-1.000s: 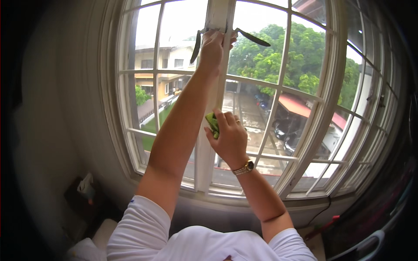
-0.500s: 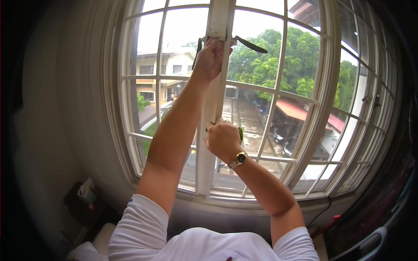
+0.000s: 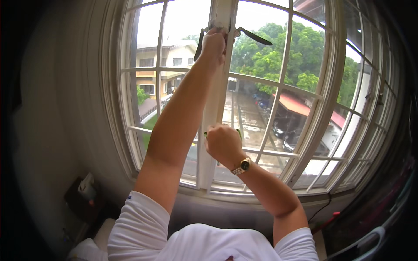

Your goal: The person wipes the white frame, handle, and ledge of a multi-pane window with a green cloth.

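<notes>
Head view showed me the left hand (image 3: 215, 47) high up on the white post (image 3: 217, 93), arm stretched; I couldn't tell its grip. Lower on the post, the right hand (image 3: 224, 142), elbow bent, squeezed a green cloth (image 3: 239, 133), hiding most of it. Black handles (image 3: 256, 36) stuck out either side of the post's top.
</notes>
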